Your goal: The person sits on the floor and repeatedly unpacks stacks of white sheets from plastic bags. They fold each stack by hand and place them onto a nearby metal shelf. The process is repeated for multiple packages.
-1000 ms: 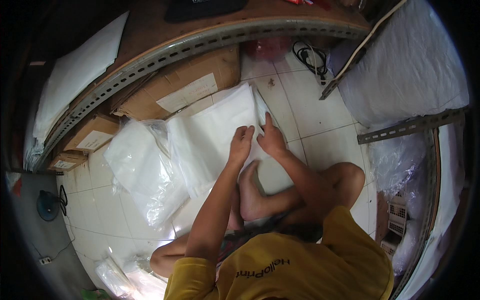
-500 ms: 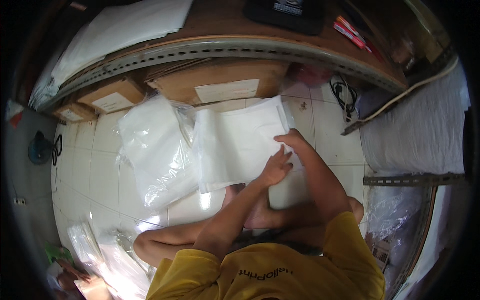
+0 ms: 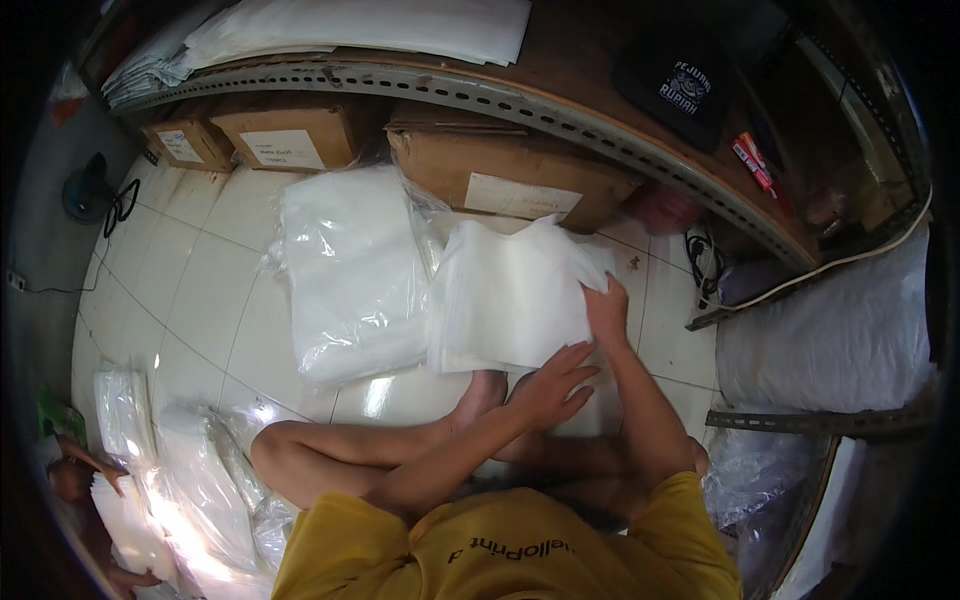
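Note:
A stack of thin white sheets point(image 3: 510, 290) lies on the floor in front of my crossed legs, its right side lifted and its far edge wavy. At its right edge, my right hand point(image 3: 607, 308) pinches the sheets with thumb and fingers. My left hand point(image 3: 556, 386) rests by the near right corner, fingers spread and holding nothing. Against the stack's left side lies a clear plastic package point(image 3: 355, 270) of white sheets, partly wrapped and shiny.
Cardboard boxes point(image 3: 510, 170) stand under a metal-edged shelf point(image 3: 420, 88) at the far side. More white sheets point(image 3: 370, 28) and a dark cap point(image 3: 680, 85) lie on it. Wrapped bundles point(image 3: 205, 480) sit lower left, beside another person's hand point(image 3: 90, 465). A rack point(image 3: 800, 420) stands right.
The view has shifted, so the scene sits differently in the picture. The stack's far edge has become wavy and its right side is bent up. My left hand has drawn slightly away from my right.

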{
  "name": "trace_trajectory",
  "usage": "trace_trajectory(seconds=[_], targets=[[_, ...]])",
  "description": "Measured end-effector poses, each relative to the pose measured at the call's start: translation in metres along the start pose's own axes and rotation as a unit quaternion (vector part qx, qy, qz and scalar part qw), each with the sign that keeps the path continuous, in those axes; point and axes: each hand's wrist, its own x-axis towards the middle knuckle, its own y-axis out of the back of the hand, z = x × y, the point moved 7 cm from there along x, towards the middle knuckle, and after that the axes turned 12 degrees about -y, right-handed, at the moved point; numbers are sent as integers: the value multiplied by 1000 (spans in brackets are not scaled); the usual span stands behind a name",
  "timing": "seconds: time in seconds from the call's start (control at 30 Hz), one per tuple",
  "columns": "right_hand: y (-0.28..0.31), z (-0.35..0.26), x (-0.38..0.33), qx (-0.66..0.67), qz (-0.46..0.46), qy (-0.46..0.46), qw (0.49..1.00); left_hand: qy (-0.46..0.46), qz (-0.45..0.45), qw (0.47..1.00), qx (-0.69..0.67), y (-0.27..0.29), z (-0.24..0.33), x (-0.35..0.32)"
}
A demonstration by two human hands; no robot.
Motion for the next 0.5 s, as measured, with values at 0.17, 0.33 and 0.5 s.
trace_trajectory(seconds=[0.17, 0.33, 0.5], targets=[[52, -144, -50, -84, -122, 164, 975, 81, 111, 990, 17, 116, 59, -79], [143, -251, -81, -204, -23, 304, 930, 291, 399, 869, -33, 190, 62, -183], [102, -264, -76, -351, 21, 290, 890, 266, 542, 788, -117, 194, 50, -192]])
